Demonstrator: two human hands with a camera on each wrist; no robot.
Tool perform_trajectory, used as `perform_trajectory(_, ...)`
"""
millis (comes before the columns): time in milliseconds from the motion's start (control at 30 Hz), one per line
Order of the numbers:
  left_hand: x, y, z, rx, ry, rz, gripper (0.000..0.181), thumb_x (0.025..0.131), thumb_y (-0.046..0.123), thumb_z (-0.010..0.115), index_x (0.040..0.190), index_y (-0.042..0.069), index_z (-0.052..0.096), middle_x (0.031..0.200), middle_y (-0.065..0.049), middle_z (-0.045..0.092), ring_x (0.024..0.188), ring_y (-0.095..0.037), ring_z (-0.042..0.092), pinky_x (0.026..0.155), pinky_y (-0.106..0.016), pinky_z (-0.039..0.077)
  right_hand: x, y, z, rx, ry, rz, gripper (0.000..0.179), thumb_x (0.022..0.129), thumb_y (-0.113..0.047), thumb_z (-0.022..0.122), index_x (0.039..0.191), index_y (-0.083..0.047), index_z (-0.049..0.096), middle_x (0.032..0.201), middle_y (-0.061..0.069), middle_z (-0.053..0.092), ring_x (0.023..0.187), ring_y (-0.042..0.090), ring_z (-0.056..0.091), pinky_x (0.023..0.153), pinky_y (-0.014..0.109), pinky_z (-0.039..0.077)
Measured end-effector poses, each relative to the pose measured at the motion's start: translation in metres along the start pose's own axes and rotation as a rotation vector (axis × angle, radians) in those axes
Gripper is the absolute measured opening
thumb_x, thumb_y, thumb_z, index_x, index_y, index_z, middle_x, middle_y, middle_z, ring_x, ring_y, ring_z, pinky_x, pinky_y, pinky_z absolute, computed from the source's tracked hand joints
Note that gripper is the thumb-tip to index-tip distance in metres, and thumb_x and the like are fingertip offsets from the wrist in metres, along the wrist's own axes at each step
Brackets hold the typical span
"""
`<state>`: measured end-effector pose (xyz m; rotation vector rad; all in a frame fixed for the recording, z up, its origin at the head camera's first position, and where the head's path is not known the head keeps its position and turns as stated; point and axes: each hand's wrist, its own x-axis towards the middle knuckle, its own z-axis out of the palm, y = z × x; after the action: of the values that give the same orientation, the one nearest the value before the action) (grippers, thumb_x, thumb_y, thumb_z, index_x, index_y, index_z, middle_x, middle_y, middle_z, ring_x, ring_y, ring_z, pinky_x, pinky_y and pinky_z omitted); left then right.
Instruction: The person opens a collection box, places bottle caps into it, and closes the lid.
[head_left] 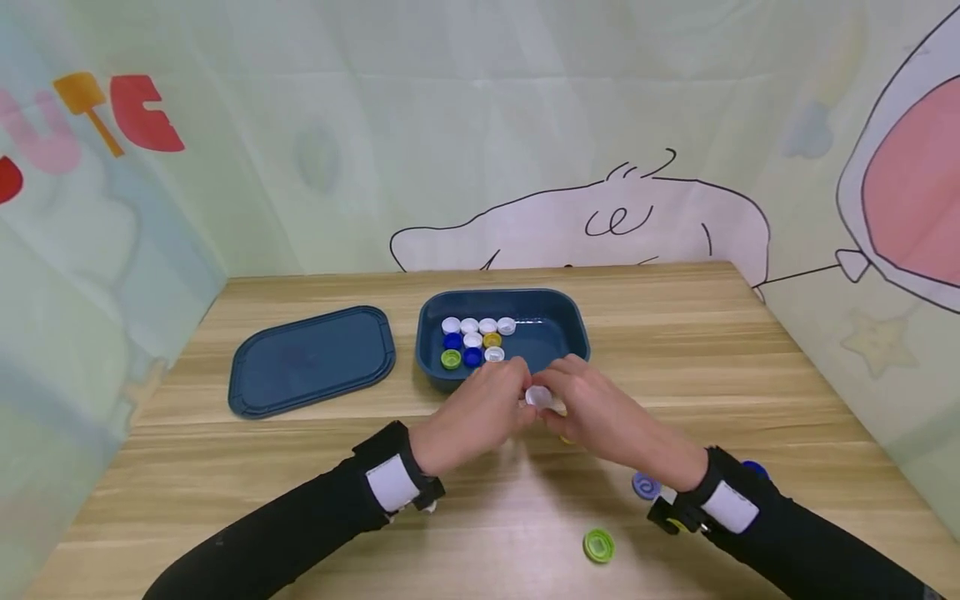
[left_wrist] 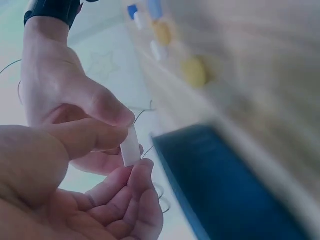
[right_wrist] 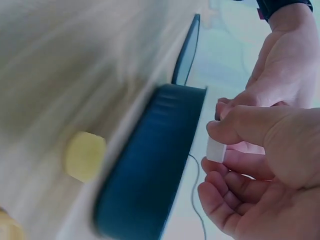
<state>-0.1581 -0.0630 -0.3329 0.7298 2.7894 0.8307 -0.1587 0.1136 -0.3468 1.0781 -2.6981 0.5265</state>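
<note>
A white bottle cap (head_left: pixel 538 397) is held up between both hands, just over the near edge of a dark blue tray (head_left: pixel 551 335). My left hand (head_left: pixel 480 408) pinches it from the left, thumb above and fingertips below in the left wrist view. From the other side my right hand (head_left: pixel 603 408) pinches the same cap; its thumb lies against the white rim (right_wrist: pixel 216 150) in the right wrist view. Inside the tray, rows of white, blue, yellow and green caps fill the left part. The hands cover some of the tray's near side.
A dark blue lid (head_left: pixel 313 362) lies left of the tray. On the table near my right arm are a green cap (head_left: pixel 598 546), a purple-blue cap (head_left: pixel 646 485) and a blue cap (head_left: pixel 754 469). A yellow cap (right_wrist: pixel 86 156) lies by the tray. Printed curtains stand behind the table.
</note>
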Motion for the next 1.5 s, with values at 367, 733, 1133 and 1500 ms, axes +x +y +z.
perform_trajectory(367,0.020,0.007,-0.043,0.047,0.127,0.094,0.021,0.087,0.024,0.068,0.100,0.011,0.058,0.090,-0.001,0.060,0.076,-0.011,0.053,0.061,-0.021,0.045,0.024,0.006,-0.035,0.118,0.149,-0.022,0.034,0.077,-0.006,0.077,0.108,-0.001,0.065,0.097,0.006,0.062,0.082,0.019,0.054,0.067,0.029,0.050)
perform_trajectory(733,0.041,-0.014,-0.050,0.086,0.213,0.128,0.023,0.088,0.028,0.068,0.104,0.012,0.065,0.098,0.002,0.065,0.081,-0.007,0.058,0.067,-0.022,0.048,0.056,0.026,-0.031,0.053,0.140,-0.029,0.027,0.080,-0.008,0.074,0.105,-0.001,0.066,0.087,0.006,0.061,0.074,0.019,0.053,0.064,0.029,0.044)
perform_trajectory(1133,0.066,-0.043,-0.031,0.205,0.196,0.046,0.026,0.089,0.028,0.066,0.106,0.008,0.068,0.096,-0.005,0.067,0.081,-0.013,0.057,0.073,-0.028,0.049,0.080,0.054,0.001,-0.045,0.036,-0.050,0.028,0.080,-0.013,0.076,0.104,-0.001,0.069,0.089,0.008,0.063,0.080,0.021,0.054,0.070,0.033,0.046)
perform_trajectory(1500,0.081,-0.068,-0.015,0.261,0.148,-0.010,0.016,0.091,0.015,0.063,0.100,0.005,0.071,0.076,-0.004,0.062,0.065,-0.015,0.056,0.056,-0.025,0.041,0.099,0.067,0.037,-0.039,-0.099,0.063,0.025,0.082,-0.011,0.072,0.105,-0.001,0.068,0.093,0.008,0.065,0.082,0.020,0.055,0.073,0.033,0.047)
